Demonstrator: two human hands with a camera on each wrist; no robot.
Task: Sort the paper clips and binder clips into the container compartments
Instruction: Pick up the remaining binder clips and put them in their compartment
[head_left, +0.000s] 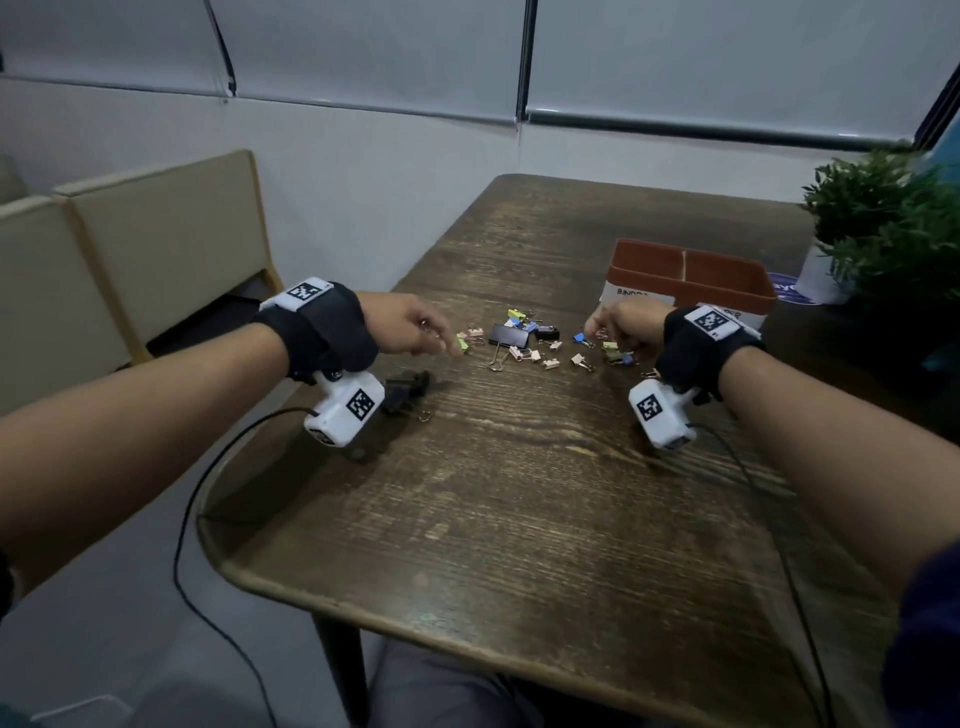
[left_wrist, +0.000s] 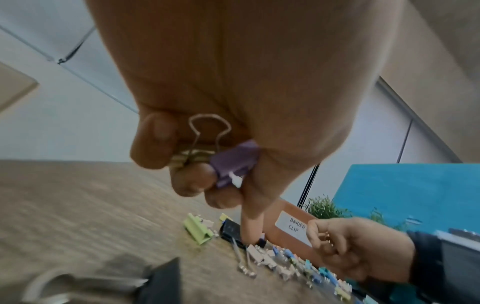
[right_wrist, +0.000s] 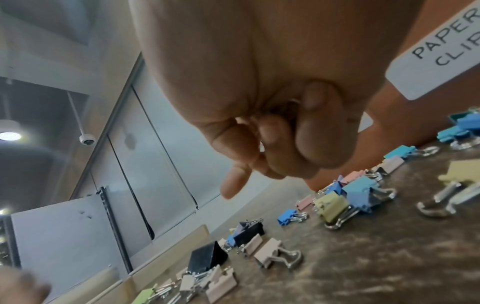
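Left hand hovers over the counter, fingers clamped on a purple binder clip. Right hand curls its fingers round something small and metallic; what, I cannot tell. Loose binder clips lie between the hands, the brown container far right.

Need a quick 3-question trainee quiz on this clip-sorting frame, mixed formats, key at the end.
1. True or false: the left hand holds a purple binder clip in its curled fingers.
2. The white label seen in the left wrist view on the brown two-compartment container reads: A) PAPER CLIP B) BINDER CLIP C) STAPLES
3. Fill in: the large black binder clip lies on the dark wooden ____.

Key: 1 true; 2 B; 3 table.
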